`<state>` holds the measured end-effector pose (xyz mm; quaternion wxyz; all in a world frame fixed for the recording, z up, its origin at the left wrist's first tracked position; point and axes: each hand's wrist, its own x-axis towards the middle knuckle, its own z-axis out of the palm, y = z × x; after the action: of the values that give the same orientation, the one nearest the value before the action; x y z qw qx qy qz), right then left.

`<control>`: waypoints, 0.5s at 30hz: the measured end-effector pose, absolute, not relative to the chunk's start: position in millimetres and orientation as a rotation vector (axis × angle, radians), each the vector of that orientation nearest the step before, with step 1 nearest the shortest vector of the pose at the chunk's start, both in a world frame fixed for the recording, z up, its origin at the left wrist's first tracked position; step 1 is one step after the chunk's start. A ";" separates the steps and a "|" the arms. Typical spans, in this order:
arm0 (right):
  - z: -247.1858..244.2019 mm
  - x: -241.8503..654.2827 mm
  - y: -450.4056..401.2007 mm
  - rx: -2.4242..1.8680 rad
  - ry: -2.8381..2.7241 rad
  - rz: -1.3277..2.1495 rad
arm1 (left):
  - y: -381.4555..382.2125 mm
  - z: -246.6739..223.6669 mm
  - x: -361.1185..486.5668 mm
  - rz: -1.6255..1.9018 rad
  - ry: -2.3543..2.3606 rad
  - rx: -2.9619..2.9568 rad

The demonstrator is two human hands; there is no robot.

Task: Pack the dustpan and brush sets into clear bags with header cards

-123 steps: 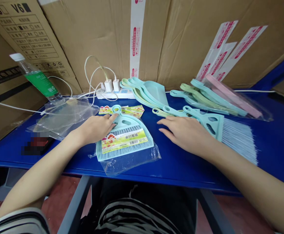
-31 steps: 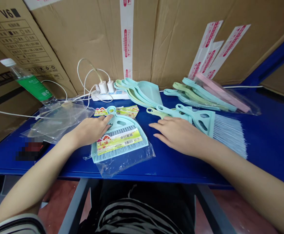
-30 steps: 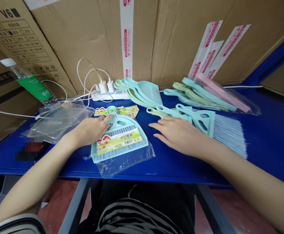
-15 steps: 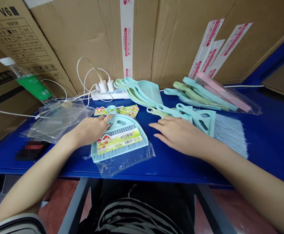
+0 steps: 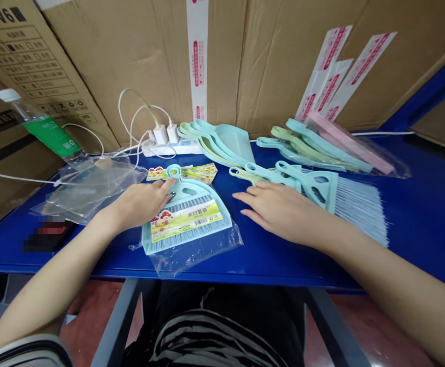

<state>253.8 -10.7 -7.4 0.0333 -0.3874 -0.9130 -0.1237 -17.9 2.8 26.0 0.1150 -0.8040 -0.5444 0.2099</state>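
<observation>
A light-blue dustpan and brush set (image 5: 188,192) lies flat before me, partly in a clear plastic bag (image 5: 203,257), with a yellow printed label card (image 5: 186,220) across its bristles. On its left edge near the handle rests my left hand (image 5: 140,203), fingers stretched out, not wrapped round it. My right hand (image 5: 276,209) lies palm down on the table, open, its fingers apart and holding nothing. Just behind and beside it are several brushes: a green handle (image 5: 241,175) and light-blue brushes (image 5: 317,188) with pale-blue bristles pointing right.
Stacked dustpans (image 5: 233,142) stand behind, near a power strip (image 5: 188,148) with chargers. Bagged dustpans (image 5: 322,145) lie at back right. More label cards (image 5: 203,173), empty plastic bags (image 5: 92,186) and a tilted bottle (image 5: 50,132) are leftward. Cardboard boxes (image 5: 149,61) wall the blue table (image 5: 256,260).
The view has shifted very slightly. Both hands and the dustpan and brush set stay in place.
</observation>
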 end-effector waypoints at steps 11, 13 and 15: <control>-7.6 255.0 -10.9 -1.162 -2.812 -0.362 | 3.1 25.2 -18.4 0.605 -1.592 -2.349; -7.0 254.7 -11.2 -1.176 -2.820 -0.371 | 2.9 25.9 -18.0 0.616 -1.606 -2.346; -6.8 254.7 -11.3 -1.164 -2.824 -0.384 | 2.9 26.4 -17.4 0.620 -1.618 -2.346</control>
<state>254.7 -11.3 -6.8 0.0314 -0.3780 -0.9168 -0.1247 -17.4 2.9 26.4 0.1124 -0.7993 -0.5513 0.2112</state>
